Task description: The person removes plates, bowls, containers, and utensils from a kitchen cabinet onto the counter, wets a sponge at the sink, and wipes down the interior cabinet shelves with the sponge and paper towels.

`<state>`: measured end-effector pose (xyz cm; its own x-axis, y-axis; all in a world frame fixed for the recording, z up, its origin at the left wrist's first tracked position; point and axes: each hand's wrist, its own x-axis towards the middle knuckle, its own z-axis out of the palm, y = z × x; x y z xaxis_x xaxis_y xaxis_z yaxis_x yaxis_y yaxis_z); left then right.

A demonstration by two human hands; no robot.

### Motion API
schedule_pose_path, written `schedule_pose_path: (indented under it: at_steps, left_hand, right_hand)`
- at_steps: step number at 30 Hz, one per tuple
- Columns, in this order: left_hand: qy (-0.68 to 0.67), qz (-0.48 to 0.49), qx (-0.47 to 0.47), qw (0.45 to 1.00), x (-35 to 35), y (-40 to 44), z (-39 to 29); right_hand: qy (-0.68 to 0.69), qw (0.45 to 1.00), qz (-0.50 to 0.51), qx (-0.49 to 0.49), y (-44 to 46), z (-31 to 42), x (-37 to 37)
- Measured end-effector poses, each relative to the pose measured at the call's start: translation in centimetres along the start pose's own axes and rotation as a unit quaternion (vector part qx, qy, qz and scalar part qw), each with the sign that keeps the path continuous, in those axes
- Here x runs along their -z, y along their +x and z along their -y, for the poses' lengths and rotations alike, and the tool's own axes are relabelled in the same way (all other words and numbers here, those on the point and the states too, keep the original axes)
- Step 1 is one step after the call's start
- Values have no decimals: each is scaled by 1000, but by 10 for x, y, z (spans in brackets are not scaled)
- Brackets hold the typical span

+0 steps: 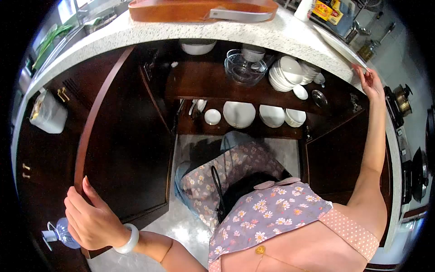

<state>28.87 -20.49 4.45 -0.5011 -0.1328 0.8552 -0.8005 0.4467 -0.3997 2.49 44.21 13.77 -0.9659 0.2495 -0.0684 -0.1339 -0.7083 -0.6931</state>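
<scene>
At the lower left, my left hand (93, 217) grips the edge of an open dark brown cabinet door (127, 149), thumb on one side and fingers on the other. On the upper right, my right hand (369, 81) is raised to the countertop and holds the near end of a white plate (340, 44) that lies along the counter edge. Inside the cabinet, the upper shelf (199, 81) carries glass bowls (244, 68) and stacked white bowls (285, 75). White dishes (239, 114) stand on the lower shelf.
A brown wooden board (181, 11) lies on the speckled countertop (108, 38). The right cabinet door (335, 158) also stands open. A white bin (49, 112) hangs at the left, above a clear bottle (65, 233). Pots (402, 99) stand at the far right.
</scene>
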Motion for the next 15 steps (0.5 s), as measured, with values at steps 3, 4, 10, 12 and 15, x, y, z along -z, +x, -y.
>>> schedule_pose_path:
  at_steps: [3,4,10,12,15]
  left_hand:
    - [16,3,-7,1000,-5,-1,0]
    - [15,4,-5,1000,-5,-1,-1]
    - [26,-1,-9,1000,-11,-1,4]
    - [34,1,-10,999,-12,-1,6]
    - [40,24,-9,999,-11,-1,7]
  right_hand:
    - [-76,997,1,25,26,10,12]
    - [-156,985,-27,69,34,9,13]
    - [-386,922,-28,6,55,28,17]
    - [-419,907,-39,24,51,21,14]
    - [-573,816,43,56,47,19,17]
